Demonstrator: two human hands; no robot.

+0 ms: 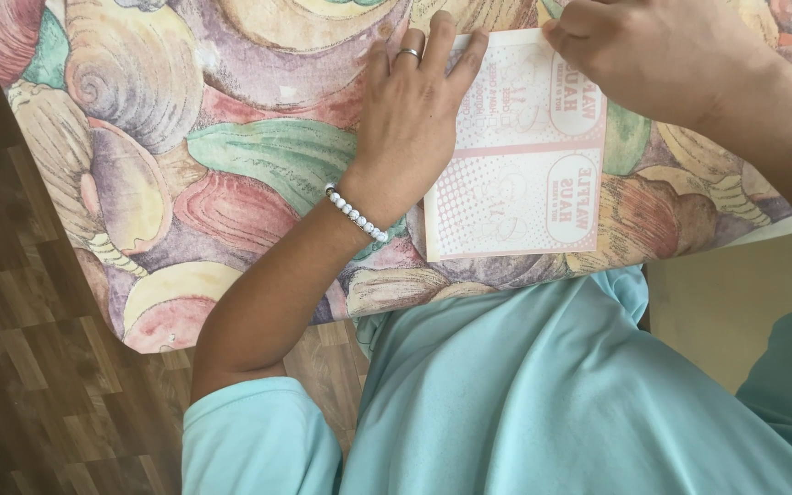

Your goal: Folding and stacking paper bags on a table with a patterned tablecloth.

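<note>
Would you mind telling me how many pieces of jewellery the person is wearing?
2. A silver ring sits on a finger of the left hand, and a white bead bracelet circles that wrist. The right hand shows none, though its fingers are partly hidden.

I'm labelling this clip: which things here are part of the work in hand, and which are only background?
In hand:
pink-printed paper sheet
left hand, pressed flat on it
right hand, fingers at its far edge

Background:
shell-patterned tablecloth
bead bracelet
ring
wooden floor

Head camera looks steeply down, close over table edge (167, 275); own lap below.
</note>
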